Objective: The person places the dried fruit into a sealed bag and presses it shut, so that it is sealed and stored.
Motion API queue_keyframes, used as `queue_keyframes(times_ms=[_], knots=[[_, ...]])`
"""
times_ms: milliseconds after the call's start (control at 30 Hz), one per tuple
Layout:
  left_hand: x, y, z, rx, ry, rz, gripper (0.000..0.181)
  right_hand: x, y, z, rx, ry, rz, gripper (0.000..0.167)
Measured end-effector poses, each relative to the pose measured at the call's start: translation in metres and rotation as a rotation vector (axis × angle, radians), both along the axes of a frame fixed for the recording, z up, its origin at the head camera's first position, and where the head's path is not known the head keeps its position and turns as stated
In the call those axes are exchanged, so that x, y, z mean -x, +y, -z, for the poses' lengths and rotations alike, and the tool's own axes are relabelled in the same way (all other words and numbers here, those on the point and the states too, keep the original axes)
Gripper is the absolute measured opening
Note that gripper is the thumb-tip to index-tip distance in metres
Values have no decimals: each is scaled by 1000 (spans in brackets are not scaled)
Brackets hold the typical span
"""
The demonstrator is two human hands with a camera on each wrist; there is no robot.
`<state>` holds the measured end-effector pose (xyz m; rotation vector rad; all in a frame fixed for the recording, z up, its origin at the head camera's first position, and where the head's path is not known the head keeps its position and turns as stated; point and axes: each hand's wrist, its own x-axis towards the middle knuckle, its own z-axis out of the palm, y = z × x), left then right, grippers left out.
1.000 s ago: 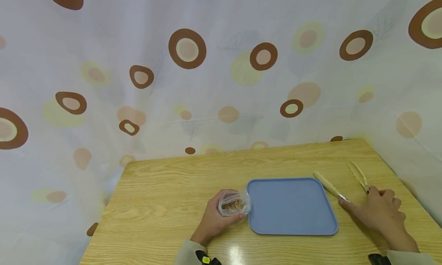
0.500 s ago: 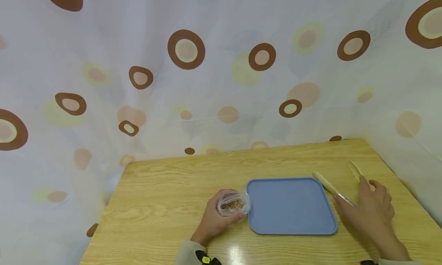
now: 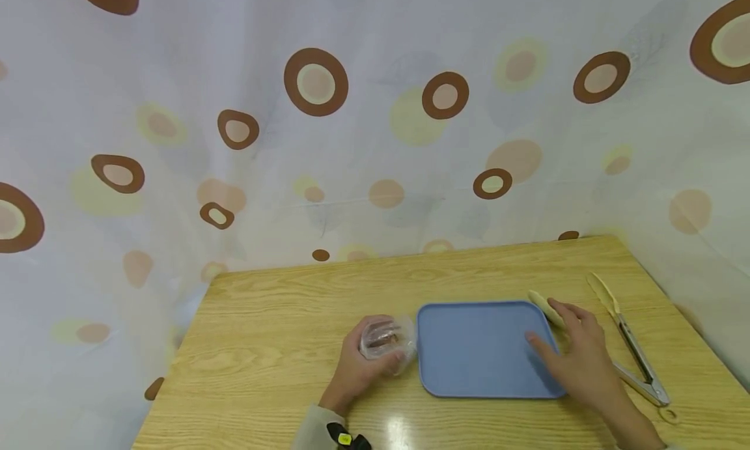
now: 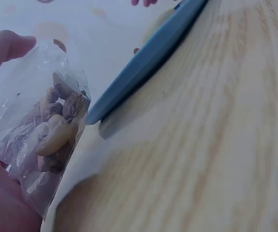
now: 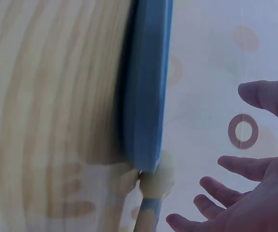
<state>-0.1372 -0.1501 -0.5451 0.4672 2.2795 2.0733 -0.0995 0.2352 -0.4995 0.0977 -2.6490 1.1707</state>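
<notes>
My left hand point(image 3: 363, 362) curls its fingers and thumb around a clear plastic bag point(image 3: 404, 342) at the tray's left side. Inside the bag, tan and brown nut-like pieces point(image 4: 57, 135) show in the left wrist view; their exact kind is unclear. My right hand point(image 3: 583, 359) hovers at the right edge of a blue tray point(image 3: 480, 352), fingers spread and holding nothing. Behind it lie metal tongs point(image 3: 635, 346) with pale yellow tips, spread wide on the table. Part of one tong arm is hidden by the hand.
Wooden table point(image 3: 281, 326) carries everything. A patterned curtain point(image 3: 351, 144) hangs along the back and sides. The left tong tip point(image 3: 543, 307) lies against the tray's upper right corner.
My right hand has let go of the tongs and moved left to the tray's right edge. The tongs stay on the table. My left hand has shifted slightly left and tilted the bag.
</notes>
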Motion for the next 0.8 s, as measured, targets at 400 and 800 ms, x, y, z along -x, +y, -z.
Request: queue_keyframes(times_ms=[400, 800], knots=[[-5, 14, -23, -71, 88, 106, 54, -13, -41, -7, 101, 15, -311, 58], [-21, 38, -46, -158, 181, 254, 56, -5, -84, -43, 222, 66, -517, 38]])
